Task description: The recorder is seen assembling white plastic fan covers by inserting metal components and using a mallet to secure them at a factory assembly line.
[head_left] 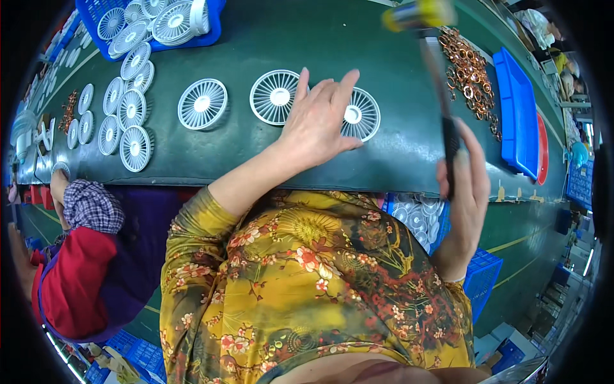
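My left hand [313,125] reaches over the green bench with its fingers spread. It partly covers a round white slotted disc [363,116] with a hub, and its fingertips overlap the edge of a second white disc [272,96]. Whether the fingers press on either one, I cannot tell. To the left, a third white disc [203,104] lies flat by itself. My right hand [467,182] is closed around the dark grip of a mallet [435,73]. The mallet is raised above the bench, its yellow head blurred at the top edge.
Copper-coloured rings [470,73] are heaped at the right, beside a blue tray [515,115] and a red tray [543,150]. At the upper left, a blue basket [216,32] overflows with discs. A co-worker's red sleeve [77,281] is close on my left.
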`<state>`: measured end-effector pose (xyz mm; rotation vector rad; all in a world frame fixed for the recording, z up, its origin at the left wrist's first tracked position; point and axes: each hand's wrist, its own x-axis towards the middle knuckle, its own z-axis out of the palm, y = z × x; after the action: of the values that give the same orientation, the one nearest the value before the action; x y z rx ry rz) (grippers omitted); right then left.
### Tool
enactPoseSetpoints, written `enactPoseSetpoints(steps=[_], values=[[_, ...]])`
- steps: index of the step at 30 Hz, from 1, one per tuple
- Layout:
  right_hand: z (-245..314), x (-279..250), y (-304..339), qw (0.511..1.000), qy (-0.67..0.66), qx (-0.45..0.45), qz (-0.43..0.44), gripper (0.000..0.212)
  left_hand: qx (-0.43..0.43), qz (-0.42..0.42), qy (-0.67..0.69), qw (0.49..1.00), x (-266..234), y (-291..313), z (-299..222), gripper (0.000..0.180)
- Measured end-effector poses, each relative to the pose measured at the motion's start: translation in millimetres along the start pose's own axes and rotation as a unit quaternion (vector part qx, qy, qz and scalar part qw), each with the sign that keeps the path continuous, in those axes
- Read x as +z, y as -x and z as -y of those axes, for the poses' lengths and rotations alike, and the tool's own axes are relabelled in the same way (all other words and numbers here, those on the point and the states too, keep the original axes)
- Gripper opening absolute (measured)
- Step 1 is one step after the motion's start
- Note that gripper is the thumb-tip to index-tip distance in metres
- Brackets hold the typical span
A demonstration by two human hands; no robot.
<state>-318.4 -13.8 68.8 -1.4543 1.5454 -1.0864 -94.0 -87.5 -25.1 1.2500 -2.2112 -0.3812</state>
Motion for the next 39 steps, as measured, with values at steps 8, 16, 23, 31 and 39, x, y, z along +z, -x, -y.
enactPoseSetpoints(steps=[8,16,23,31,39], values=[[-60.2,-27.7,24.4,0.958,0.2,0.11,0.174,0.04,-0.032,-0.017,0.017,0.999,6.3,-8.3,0.4,0.112],[-47.0,-22.6,25.9,0.975,0.197,-0.036,0.097,0.039,-0.044,-0.037,0.02,0.998,6.9,-2.5,-3.7,0.115],[-52.6,-14.1,21.3,0.956,0.239,-0.012,0.168,0.033,-0.026,-0.046,-0.085,0.995,-39.8,19.5,32.9,0.112],[-25.5,11.4,1.8,0.956,0.237,-0.02,0.174,0.033,-0.108,0.01,0.025,0.994,-58.5,30.5,62.8,0.108],[-26.7,51.1,-6.4,0.94,0.264,-0.028,0.213,0.035,-0.137,0.012,0.031,0.99,-55.5,30.8,54.8,0.113]])
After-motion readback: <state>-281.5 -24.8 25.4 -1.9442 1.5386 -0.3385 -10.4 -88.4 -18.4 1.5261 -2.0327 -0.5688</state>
